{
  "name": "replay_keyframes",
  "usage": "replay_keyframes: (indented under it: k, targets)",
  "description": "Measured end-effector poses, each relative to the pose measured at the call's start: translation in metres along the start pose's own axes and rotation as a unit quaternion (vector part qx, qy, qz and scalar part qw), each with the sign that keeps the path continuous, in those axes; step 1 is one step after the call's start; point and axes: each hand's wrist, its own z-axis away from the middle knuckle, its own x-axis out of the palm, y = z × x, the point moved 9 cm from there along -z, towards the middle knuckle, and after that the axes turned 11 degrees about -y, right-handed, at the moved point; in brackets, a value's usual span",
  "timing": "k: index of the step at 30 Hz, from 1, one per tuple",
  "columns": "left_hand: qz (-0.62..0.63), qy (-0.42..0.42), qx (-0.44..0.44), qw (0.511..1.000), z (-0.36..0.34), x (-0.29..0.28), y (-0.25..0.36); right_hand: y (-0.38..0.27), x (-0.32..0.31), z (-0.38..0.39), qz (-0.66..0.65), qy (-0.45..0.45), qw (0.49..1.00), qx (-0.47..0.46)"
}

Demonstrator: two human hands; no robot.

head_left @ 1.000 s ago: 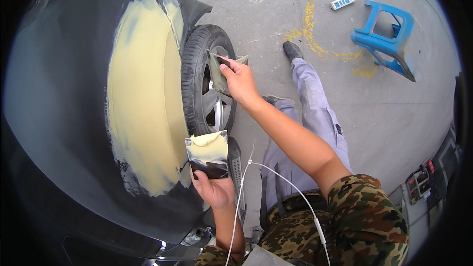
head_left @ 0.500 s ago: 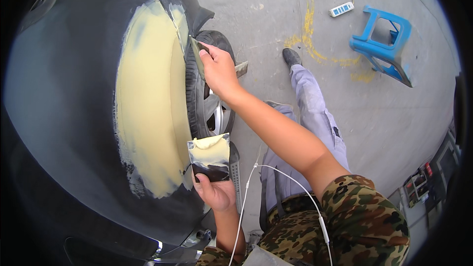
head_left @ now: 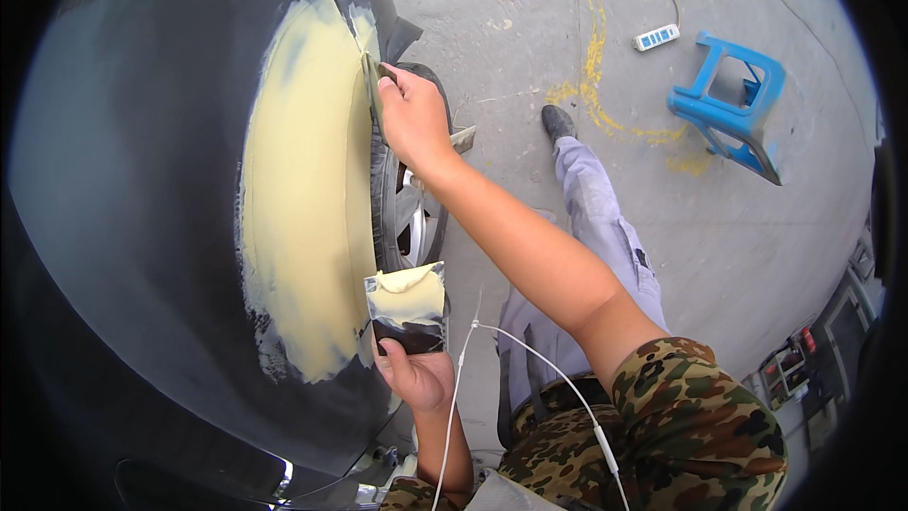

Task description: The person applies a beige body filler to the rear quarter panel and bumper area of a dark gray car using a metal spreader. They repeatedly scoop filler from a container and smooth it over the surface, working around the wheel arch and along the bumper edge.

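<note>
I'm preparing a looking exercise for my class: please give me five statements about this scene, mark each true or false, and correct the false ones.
1. The left hand holds a small plate with pale yellow paste on it. True.
2. The right hand is empty. False: the right hand grips a thin spreader.
3. The stool is red. False: the stool is blue.
4. A power strip lies on the floor. True.
5. The big yellow patch covers the wheel. False: the big yellow patch is on the dark car body, beside the wheel.
</note>
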Motion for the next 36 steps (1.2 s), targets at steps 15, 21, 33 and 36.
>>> replay_keyframes:
  k: [15, 21, 33, 36]
  targets:
    - [-0.05, 0.079, 0.01, 0.996, -0.02, -0.032, -0.019, -0.036, -0.069, 0.088, -0.161, -0.031, 0.986, -0.04]
    - [-0.063, 0.064, 0.023, 0.996, -0.03, -0.015, -0.031, -0.1, -0.089, 0.185, 0.177, -0.073, 0.956, -0.224]
    - [-0.237, 0.055, 0.013, 0.97, -0.041, 0.007, -0.018, -0.075, -0.056, 0.204, 0.161, -0.162, 0.948, -0.222]
    - [-0.268, 0.09, 0.085, 0.955, -0.053, 0.008, 0.007, -0.059, -0.063, 0.188, 0.056, -0.194, 0.97, -0.138]
